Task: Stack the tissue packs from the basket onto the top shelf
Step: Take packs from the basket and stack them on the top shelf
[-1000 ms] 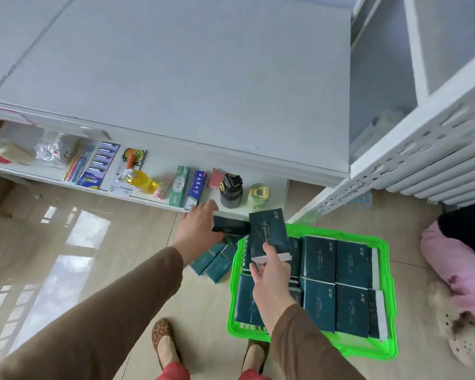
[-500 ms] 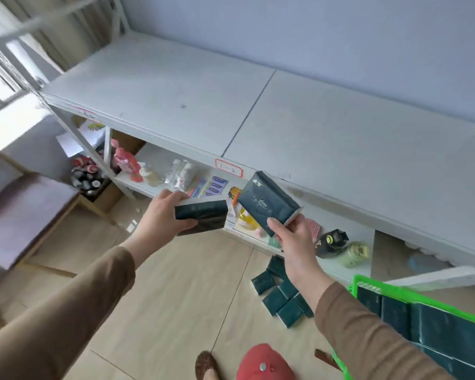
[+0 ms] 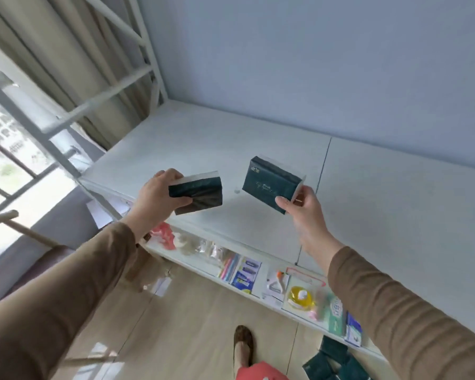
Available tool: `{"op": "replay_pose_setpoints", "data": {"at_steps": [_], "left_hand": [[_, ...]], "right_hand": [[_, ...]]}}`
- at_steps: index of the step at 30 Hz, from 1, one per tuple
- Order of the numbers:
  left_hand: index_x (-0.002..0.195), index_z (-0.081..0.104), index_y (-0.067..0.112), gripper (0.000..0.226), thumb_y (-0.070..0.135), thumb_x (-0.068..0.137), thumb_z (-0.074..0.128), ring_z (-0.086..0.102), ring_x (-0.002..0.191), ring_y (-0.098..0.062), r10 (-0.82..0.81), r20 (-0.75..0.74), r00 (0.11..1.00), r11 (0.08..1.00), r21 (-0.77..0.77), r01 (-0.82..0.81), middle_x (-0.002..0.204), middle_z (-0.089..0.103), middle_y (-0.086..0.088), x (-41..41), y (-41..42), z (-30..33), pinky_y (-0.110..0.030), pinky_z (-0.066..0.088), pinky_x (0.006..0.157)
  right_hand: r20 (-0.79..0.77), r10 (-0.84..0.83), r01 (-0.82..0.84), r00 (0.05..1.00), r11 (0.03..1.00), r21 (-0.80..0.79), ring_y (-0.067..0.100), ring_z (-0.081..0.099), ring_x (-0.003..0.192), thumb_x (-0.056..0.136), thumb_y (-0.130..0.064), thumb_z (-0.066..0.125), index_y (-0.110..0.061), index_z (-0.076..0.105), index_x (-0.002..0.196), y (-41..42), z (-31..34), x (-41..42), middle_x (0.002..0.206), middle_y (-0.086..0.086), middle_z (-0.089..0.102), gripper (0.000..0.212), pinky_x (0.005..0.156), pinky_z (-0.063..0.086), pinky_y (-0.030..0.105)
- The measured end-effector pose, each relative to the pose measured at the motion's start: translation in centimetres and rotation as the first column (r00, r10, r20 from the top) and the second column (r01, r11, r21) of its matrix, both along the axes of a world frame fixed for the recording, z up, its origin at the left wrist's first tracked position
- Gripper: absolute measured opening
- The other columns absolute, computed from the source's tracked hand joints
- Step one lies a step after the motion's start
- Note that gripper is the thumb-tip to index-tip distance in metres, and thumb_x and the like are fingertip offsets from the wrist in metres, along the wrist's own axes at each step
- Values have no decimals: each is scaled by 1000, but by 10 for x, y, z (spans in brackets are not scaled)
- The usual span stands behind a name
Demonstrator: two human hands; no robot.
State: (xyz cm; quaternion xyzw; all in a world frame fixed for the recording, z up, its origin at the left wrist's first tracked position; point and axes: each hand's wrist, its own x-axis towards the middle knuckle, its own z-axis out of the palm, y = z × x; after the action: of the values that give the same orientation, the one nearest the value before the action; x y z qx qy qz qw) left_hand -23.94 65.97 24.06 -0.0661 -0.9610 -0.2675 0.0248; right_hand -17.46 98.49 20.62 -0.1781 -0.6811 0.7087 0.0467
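My left hand [image 3: 155, 200] grips a dark green tissue pack [image 3: 196, 192] by its left end, held over the front left part of the white top shelf [image 3: 258, 149]. My right hand [image 3: 302, 207] pinches a second dark green tissue pack [image 3: 270, 183] at its lower right corner, tilted, above the middle of the same shelf. Both packs hang in the air above the shelf surface. Nothing lies on the shelf top. The basket is out of view.
A lower shelf [image 3: 272, 281] holds small goods: packets, a yellow bottle [image 3: 300, 296], boxes. Several green packs [image 3: 337, 363] lie on the floor at the bottom right. A white frame [image 3: 115, 86] and curtain stand at the left, the wall behind the shelf.
Both hands have risen from near the basket and floor up to the top shelf, each carrying its pack. The view has swung up and left; the basket has left the frame.
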Motion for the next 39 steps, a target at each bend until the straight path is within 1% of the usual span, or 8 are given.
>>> {"op": "replay_pose_setpoints", "data": {"at_steps": [4, 8, 14, 21, 28, 33, 36, 39], "left_hand": [[109, 56, 27, 42, 29, 75, 81, 42, 98, -18, -13, -29, 1000, 998, -59, 12, 100, 58, 7, -92, -18, -1, -36, 38, 75], [106, 55, 26, 40, 24, 75, 81, 42, 98, -20, -23, -27, 999, 999, -46, 22, 102, 54, 3, -183, -29, 0, -34, 37, 77], [112, 59, 22, 44, 26, 75, 82, 48, 93, -21, -77, -67, 995, 996, -56, 73, 106, 48, 0, -313, -50, 3, -31, 40, 78], [111, 62, 25, 36, 30, 79, 78, 53, 88, -22, -184, -32, 982, 979, -93, 181, 102, 49, 2, -450, -67, -5, -33, 42, 75], [115, 54, 28, 42, 22, 81, 78, 54, 88, -16, -337, -65, 939, 940, -84, 331, 106, 55, 5, -518, -75, -21, -31, 43, 74], [106, 50, 31, 36, 27, 83, 77, 56, 86, -16, -367, -72, 927, 928, -89, 361, 102, 56, 6, -541, -81, -30, -31, 44, 68], [111, 54, 29, 34, 28, 85, 75, 53, 89, -16, -373, -108, 921, 927, -80, 366, 110, 50, 3, -551, -79, -34, -29, 44, 75], [116, 58, 24, 34, 27, 86, 75, 49, 94, -14, -358, -142, 923, 934, -57, 353, 120, 42, 0, -556, -74, -37, -25, 43, 83]], "right_hand": [[-2, -7, 7, 1000, 997, 79, 18, 62, 93, 81, -11, 80, 2, 51, 109, -19, 3, -88, 102, 9, 65, 42, 85, 51, 32], [-3, -19, 19, 1000, 987, 161, 24, 65, 104, 80, -16, 81, -3, 53, 110, -31, 6, -165, 114, 11, 67, 43, 93, 51, 38], [-36, -47, 54, 998, 973, 226, 17, 64, 100, 82, -17, 80, -15, 52, 113, -54, 6, -268, 113, 2, 66, 42, 79, 50, 24], [-8, -141, 135, 990, 928, 347, 23, 61, 100, 83, -12, 78, -1, 54, 111, -87, -17, -367, 112, 11, 65, 39, 89, 49, 34], [-1, -131, 120, 991, 901, 417, 14, 64, 96, 84, -18, 76, -15, 58, 111, -120, -41, -431, 107, -1, 67, 33, 76, 47, 22], [-5, -190, 175, 982, 893, 414, 18, 66, 98, 86, -14, 74, -21, 53, 106, -137, -45, -458, 107, -1, 68, 30, 84, 53, 29], [-12, -221, 203, 975, 871, 448, 14, 62, 97, 88, -13, 73, -26, 45, 108, -145, -41, -469, 106, -7, 63, 36, 78, 47, 21], [5, -234, 201, 972, 845, 496, 19, 61, 101, 89, -13, 71, -19, 46, 109, -151, -40, -476, 112, -1, 61, 33, 84, 50, 30]]}}
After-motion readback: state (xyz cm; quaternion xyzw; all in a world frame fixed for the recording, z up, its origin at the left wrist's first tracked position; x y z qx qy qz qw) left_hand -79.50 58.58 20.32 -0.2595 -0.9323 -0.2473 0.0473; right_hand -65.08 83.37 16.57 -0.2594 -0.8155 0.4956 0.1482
